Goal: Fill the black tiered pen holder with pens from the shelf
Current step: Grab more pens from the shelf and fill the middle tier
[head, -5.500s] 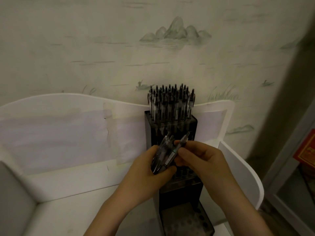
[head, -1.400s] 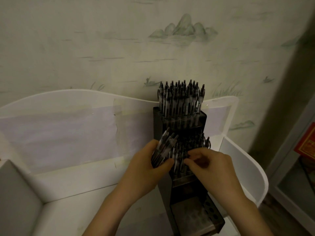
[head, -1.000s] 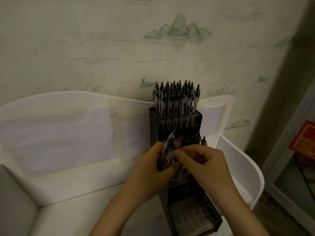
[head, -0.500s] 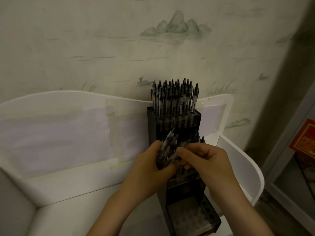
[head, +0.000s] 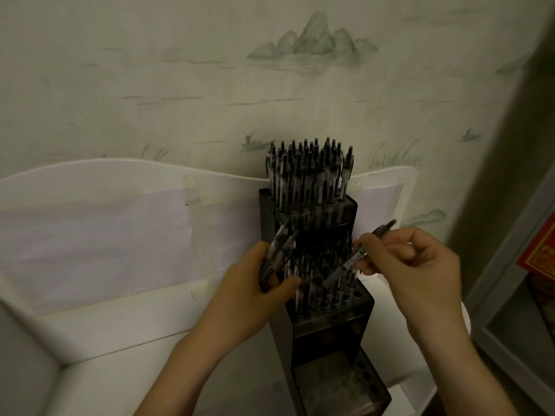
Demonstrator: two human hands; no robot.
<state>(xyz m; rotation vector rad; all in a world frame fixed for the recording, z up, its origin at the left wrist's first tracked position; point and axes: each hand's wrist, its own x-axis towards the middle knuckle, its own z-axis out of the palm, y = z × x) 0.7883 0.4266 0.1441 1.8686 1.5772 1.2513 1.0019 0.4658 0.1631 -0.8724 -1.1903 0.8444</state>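
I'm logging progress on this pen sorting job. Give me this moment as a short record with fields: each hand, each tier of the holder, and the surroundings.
left hand: grips a bundle of pens
right hand: pinches a single pen, tilted over the middle tier
pen holder: black, tiered, on a white shelf
top tier: packed with pens
middle tier: partly filled, open holes at right
bottom tier: no pens

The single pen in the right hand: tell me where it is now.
In the head view, right of centre, the right hand pinches the single pen tilted above the middle tier of the black pen holder, across from the left hand's bundle.
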